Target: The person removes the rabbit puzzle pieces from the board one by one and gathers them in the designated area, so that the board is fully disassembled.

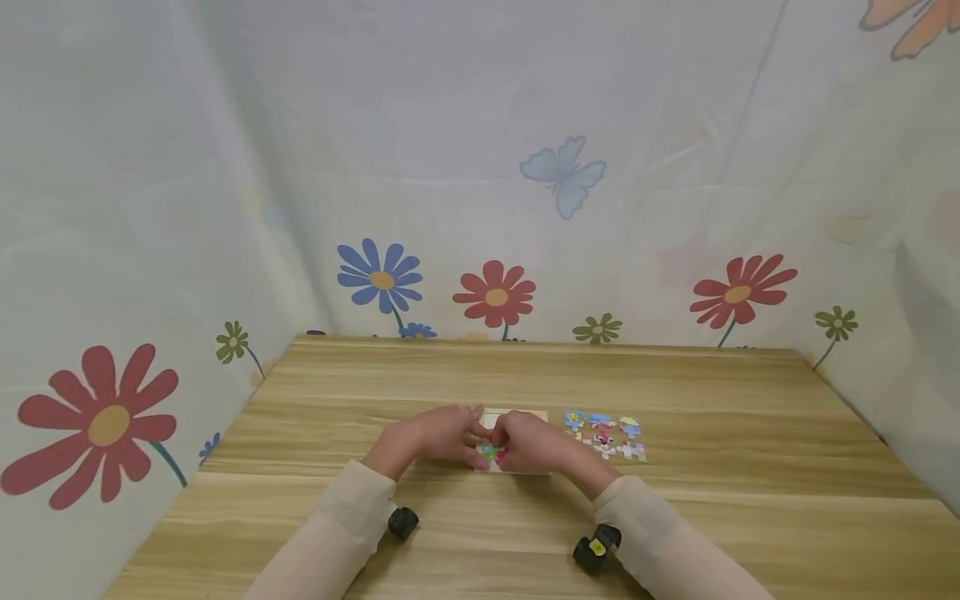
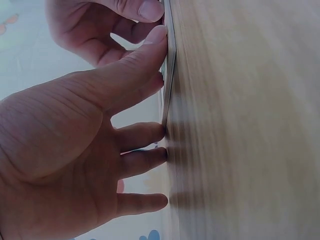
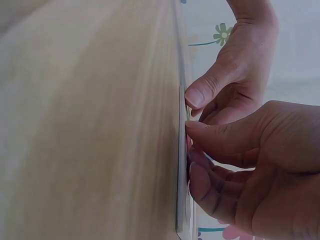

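Observation:
A small shallow puzzle tray (image 1: pixel 551 425) with a pale wooden rim lies flat on the table, green and red printed pieces (image 1: pixel 491 452) showing inside it. At its left side, my left hand (image 1: pixel 446 432) rests its thumb on the near edge, as the left wrist view shows. The other fingers (image 2: pixel 142 202) of that hand reach down to the tabletop, fairly straight and spread. My right hand (image 1: pixel 532 442) leans over the tray with curled fingers. In the right wrist view, its thumb and fingertips (image 3: pixel 200 180) pinch at a reddish puzzle piece low against the tray, mostly hidden by the hand.
Several loose jigsaw pieces (image 1: pixel 603 437) lie in a group just right of the tray, in blue, yellow, pink and white. The wood-grain table (image 1: pixel 480 533) reaches back to a flower-printed curtain (image 1: pixel 450 167). Each sleeve carries a black wrist camera (image 1: pixel 403 522).

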Motion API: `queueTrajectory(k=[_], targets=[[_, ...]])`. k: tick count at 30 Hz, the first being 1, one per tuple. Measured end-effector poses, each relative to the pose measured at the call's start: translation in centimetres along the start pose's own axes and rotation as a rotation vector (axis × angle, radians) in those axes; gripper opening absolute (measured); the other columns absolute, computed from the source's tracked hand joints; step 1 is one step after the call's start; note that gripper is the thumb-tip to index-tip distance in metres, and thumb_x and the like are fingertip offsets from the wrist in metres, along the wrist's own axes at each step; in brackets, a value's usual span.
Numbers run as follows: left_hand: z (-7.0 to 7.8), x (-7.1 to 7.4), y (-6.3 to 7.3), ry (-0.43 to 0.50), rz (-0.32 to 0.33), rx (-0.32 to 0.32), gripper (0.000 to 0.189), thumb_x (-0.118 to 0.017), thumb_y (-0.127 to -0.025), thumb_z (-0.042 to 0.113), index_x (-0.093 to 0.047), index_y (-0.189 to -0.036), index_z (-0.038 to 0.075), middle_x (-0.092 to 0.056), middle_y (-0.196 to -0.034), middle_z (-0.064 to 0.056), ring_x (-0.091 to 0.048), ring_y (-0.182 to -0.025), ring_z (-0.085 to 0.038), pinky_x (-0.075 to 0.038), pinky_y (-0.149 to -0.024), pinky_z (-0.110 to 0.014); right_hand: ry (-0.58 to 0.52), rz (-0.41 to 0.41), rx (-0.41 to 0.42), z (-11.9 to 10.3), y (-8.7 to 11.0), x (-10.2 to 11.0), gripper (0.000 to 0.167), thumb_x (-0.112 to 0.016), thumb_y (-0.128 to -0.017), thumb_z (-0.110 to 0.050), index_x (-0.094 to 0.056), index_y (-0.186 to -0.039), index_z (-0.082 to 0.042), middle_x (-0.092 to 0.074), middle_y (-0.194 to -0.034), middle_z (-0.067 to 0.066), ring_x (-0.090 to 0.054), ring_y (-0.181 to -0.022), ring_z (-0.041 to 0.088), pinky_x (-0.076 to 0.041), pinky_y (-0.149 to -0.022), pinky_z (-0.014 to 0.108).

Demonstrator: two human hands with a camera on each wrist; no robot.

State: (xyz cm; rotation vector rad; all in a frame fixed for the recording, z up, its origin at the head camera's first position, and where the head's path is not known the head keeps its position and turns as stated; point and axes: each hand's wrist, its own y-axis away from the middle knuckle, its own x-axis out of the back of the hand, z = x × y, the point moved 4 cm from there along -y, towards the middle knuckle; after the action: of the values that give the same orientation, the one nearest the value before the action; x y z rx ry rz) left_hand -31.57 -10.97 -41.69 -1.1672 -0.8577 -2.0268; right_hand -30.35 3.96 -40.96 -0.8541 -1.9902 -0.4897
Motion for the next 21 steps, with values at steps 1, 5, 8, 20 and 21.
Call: queueTrajectory(k=[1,5,8,20,21], targets=[[-0.01,0.03,0.01,-0.001,0.001,0.000,0.048,-0.077,-0.088,0.038,-0.069,-0.131,0.019,-0.035,-0.157,-0.017,-0.036,-0.143,-0.032,-0.031,-0.115,-0.044,-0.005,0.002,0.004,-0.02,-0.07,-0.03,0.020,-0.077,-0.081,0.002,-0.067,-0.097,0.002,-0.067,-0.090,0.008,-0.058,-0.080,0.017,-0.052,-0.074,0.035],[0.08,0.14,0.04,0.004,0.002,-0.010,0.047,-0.078,-0.088,0.037,-0.070,-0.130,0.018,-0.035,-0.157,-0.017,-0.037,-0.142,-0.032,-0.032,-0.115,-0.044,-0.023,0.007,0.015,-0.04,-0.23,-0.12,0.024,-0.076,-0.080,0.005,-0.067,-0.102,0.003,-0.068,-0.094,0.010,-0.061,-0.085,0.019,-0.053,-0.078,0.037],[0.11,0.11,0.06,0.008,0.000,-0.009,0.047,-0.078,-0.088,0.037,-0.070,-0.129,0.018,-0.036,-0.157,-0.017,-0.038,-0.142,-0.031,-0.032,-0.115,-0.044,-0.031,0.013,0.019,0.02,-0.29,-0.23,0.025,-0.076,-0.079,0.006,-0.067,-0.102,0.003,-0.068,-0.095,0.009,-0.062,-0.086,0.019,-0.054,-0.079,0.037],[0.23,0.15,0.12,-0.010,0.001,0.023,0.050,-0.077,-0.087,0.040,-0.069,-0.130,0.017,-0.036,-0.158,-0.014,-0.038,-0.142,-0.031,-0.032,-0.115,-0.045,-0.057,0.061,0.026,0.04,-0.29,-0.05,0.027,-0.079,-0.074,0.008,-0.067,-0.097,0.000,-0.066,-0.088,0.006,-0.061,-0.081,0.019,-0.052,-0.071,0.032],[0.21,0.12,0.12,-0.009,-0.001,0.027,0.050,-0.077,-0.087,0.040,-0.069,-0.130,0.017,-0.036,-0.158,-0.014,-0.037,-0.142,-0.030,-0.032,-0.115,-0.045,-0.058,0.061,0.025,0.08,-0.29,-0.07,0.027,-0.079,-0.074,0.008,-0.066,-0.096,-0.001,-0.065,-0.087,0.005,-0.061,-0.081,0.019,-0.052,-0.071,0.032]])
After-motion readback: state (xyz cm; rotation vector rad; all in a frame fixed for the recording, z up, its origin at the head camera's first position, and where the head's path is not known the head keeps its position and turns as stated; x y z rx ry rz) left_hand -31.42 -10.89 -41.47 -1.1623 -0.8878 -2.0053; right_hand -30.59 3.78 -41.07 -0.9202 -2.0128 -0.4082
